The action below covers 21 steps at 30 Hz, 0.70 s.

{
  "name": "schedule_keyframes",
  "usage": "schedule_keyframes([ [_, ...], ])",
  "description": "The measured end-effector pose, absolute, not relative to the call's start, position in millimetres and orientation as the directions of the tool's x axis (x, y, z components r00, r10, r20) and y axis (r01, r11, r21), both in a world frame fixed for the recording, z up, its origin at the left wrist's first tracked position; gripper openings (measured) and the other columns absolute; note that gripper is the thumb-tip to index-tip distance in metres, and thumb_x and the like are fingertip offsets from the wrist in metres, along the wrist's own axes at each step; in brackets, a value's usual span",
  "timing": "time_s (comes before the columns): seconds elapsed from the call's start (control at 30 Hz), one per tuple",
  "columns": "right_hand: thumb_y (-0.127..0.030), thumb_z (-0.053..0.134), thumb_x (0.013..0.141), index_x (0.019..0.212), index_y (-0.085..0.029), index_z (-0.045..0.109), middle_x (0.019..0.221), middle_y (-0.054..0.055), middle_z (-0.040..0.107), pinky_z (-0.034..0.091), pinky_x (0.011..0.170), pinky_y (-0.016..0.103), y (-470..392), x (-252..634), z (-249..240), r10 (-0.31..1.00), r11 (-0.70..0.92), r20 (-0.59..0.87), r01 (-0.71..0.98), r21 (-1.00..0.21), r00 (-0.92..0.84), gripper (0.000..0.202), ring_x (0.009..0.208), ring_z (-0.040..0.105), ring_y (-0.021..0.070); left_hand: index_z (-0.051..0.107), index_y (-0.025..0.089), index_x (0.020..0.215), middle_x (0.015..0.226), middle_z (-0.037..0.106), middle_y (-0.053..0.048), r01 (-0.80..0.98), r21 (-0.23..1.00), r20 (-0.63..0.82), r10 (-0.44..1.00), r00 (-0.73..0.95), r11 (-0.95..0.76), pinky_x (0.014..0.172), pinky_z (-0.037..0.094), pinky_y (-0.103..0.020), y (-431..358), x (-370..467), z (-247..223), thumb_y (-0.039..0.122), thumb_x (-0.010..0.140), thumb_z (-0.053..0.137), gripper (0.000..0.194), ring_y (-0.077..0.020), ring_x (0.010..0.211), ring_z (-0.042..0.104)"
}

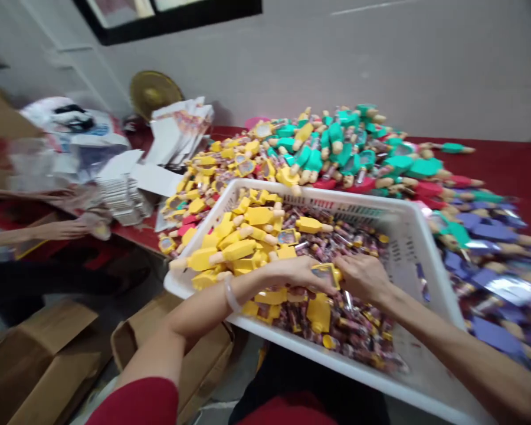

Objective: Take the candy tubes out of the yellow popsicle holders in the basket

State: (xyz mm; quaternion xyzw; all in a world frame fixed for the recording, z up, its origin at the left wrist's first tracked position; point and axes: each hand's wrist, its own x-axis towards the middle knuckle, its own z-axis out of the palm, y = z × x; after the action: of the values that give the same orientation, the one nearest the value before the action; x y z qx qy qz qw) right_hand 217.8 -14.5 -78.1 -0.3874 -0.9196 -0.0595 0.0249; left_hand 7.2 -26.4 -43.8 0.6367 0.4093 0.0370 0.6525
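Together, both hands (331,274) inside basket (407,236)

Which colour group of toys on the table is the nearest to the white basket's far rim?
The yellow toys, heaped against the white basket; green ones lie farther back.

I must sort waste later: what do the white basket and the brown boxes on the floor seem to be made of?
Basket: probably moulded plastic, smooth white, with slotted walls. Boxes: likely corrugated cardboard, matte brown, with folded flaps.
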Motion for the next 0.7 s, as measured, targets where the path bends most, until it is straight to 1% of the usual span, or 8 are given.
schedule_keyframes([
  [0.13, -0.016, 0.050, 0.080, 0.080, -0.013, 0.069, 0.077, 0.013, 0.072, 0.038, 0.064, 0.030, -18.3, 209.9, -71.9, 0.755, 0.655, -0.048, 0.748, 0.107, -0.654, 0.019, 0.071, 0.065, 0.0223, 0.055, 0.018, 0.080, 0.058, 0.048, 0.003, 0.492, 0.820, -0.572, 0.476, 0.668, 0.294, 0.043, 0.032, -0.023, -25.7, 5.8, -52.9, 0.055, 0.078, 0.066, 0.038, -0.0085, 0.043, 0.039],
  [0.23, -0.024, 0.051, 0.083, 0.088, -0.012, 0.070, 0.082, 0.015, 0.072, 0.039, 0.063, 0.031, -22.0, 205.8, -72.4, 0.796, 0.599, -0.156, 0.798, 0.067, -0.585, 0.023, 0.073, 0.066, 0.0250, 0.058, 0.018, 0.091, 0.068, 0.058, 0.000, 0.543, 0.839, -0.413, 0.630, 0.658, -0.017, 0.054, 0.042, -0.025, -29.8, 8.2, -58.8, 0.053, 0.080, 0.065, 0.037, -0.0133, 0.055, 0.053],
  [0.3, -0.028, 0.055, 0.081, 0.089, -0.011, 0.070, 0.086, 0.017, 0.072, 0.039, 0.062, 0.031, -23.6, 202.4, -75.5, 0.821, 0.533, -0.246, 0.846, 0.003, -0.516, 0.024, 0.075, 0.066, 0.0269, 0.059, 0.019, 0.104, 0.084, 0.066, -0.004, 0.659, 0.682, -0.267, 0.731, 0.628, -0.317, 0.067, 0.047, -0.028, -31.4, 11.0, -62.6, 0.047, 0.080, 0.068, 0.037, -0.0199, 0.073, 0.062],
  [0.37, -0.029, 0.059, 0.077, 0.086, -0.012, 0.070, 0.085, 0.016, 0.072, 0.038, 0.060, 0.029, -22.9, 199.0, -79.9, 0.825, 0.438, -0.346, 0.892, -0.111, -0.447, 0.022, 0.074, 0.066, 0.0262, 0.058, 0.021, 0.114, 0.094, 0.068, -0.009, 0.740, 0.388, -0.169, 0.747, 0.643, -0.549, 0.075, 0.046, -0.032, -29.6, 13.8, -65.2, 0.036, 0.087, 0.061, 0.031, -0.0252, 0.087, 0.064],
  [0.43, -0.027, 0.059, 0.075, 0.085, -0.014, 0.069, 0.080, 0.010, 0.072, 0.038, 0.056, 0.026, -19.5, 197.0, -83.8, 0.788, 0.338, -0.447, 0.904, -0.261, -0.424, 0.019, 0.068, 0.064, 0.0214, 0.059, 0.023, 0.118, 0.101, 0.067, -0.012, 0.708, 0.147, -0.110, 0.700, 0.706, -0.691, 0.081, 0.045, -0.036, -23.8, 15.2, -65.1, 0.023, 0.093, 0.049, 0.027, -0.0269, 0.096, 0.063],
  [0.5, -0.027, 0.057, 0.076, 0.086, -0.015, 0.067, 0.075, 0.005, 0.070, 0.036, 0.053, 0.023, -14.2, 197.2, -85.2, 0.717, 0.246, -0.534, 0.879, -0.409, -0.449, 0.018, 0.061, 0.061, 0.0167, 0.060, 0.022, 0.115, 0.107, 0.065, -0.013, 0.671, 0.060, -0.089, 0.665, 0.741, -0.739, 0.085, 0.043, -0.037, -15.1, 13.8, -61.8, 0.016, 0.091, 0.047, 0.029, -0.0269, 0.100, 0.062],
  [0.6, -0.029, 0.059, 0.078, 0.095, -0.016, 0.065, 0.081, 0.005, 0.071, 0.039, 0.057, 0.023, -7.7, 200.5, -82.2, 0.740, 0.276, -0.448, 0.835, -0.477, -0.501, 0.022, 0.065, 0.061, 0.0171, 0.063, 0.021, 0.106, 0.099, 0.068, -0.009, 0.749, 0.219, -0.173, 0.731, 0.660, -0.625, 0.075, 0.043, -0.032, -2.4, 6.7, -53.6, 0.026, 0.082, 0.062, 0.025, -0.0258, 0.092, 0.063],
  [0.7, -0.030, 0.058, 0.083, 0.107, -0.015, 0.063, 0.096, 0.012, 0.072, 0.040, 0.066, 0.026, -8.9, 202.5, -76.9, 0.845, 0.464, -0.171, 0.854, -0.235, -0.507, 0.029, 0.083, 0.065, 0.0227, 0.063, 0.019, 0.097, 0.086, 0.067, -0.002, 0.732, 0.570, -0.333, 0.710, 0.620, -0.373, 0.064, 0.041, -0.025, 3.9, -1.3, -46.2, 0.046, 0.074, 0.070, 0.035, -0.0202, 0.077, 0.062],
])
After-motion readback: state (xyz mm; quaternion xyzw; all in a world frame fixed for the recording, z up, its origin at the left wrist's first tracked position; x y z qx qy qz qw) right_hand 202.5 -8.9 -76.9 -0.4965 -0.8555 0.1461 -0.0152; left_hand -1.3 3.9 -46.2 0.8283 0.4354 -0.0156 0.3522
